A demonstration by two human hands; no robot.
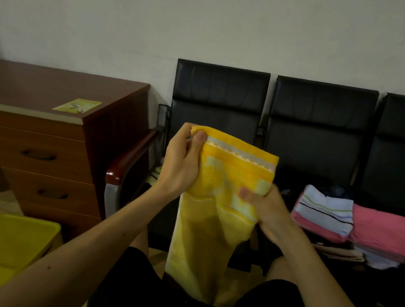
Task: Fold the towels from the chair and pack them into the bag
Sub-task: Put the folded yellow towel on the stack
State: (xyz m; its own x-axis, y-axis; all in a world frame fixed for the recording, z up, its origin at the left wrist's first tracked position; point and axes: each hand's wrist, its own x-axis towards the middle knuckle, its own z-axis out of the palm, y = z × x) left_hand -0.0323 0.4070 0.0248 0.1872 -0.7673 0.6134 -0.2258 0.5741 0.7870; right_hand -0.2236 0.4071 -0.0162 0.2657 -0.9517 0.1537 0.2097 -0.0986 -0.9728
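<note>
A yellow towel (pixel 216 219) with a pale band near its top hangs in front of me, its lower end reaching down between my knees. My left hand (pixel 182 166) pinches the towel's upper left corner between thumb and fingers. My right hand (pixel 266 209) grips the towel's right edge lower down, thumb on the front. On the middle black chair seat (pixel 319 147) lies a pile of folded towels: a pale blue striped one (pixel 324 211) on top and a pink one (pixel 383 231) beside it. No bag is clearly visible.
A row of black chairs stands against the wall, with a wooden armrest (pixel 132 155) at its left end. A brown desk with drawers (pixel 45 139) fills the left. A yellow lidded box (pixel 4 241) sits at the lower left. A striped cloth (pixel 154 175) peeks out behind my left wrist.
</note>
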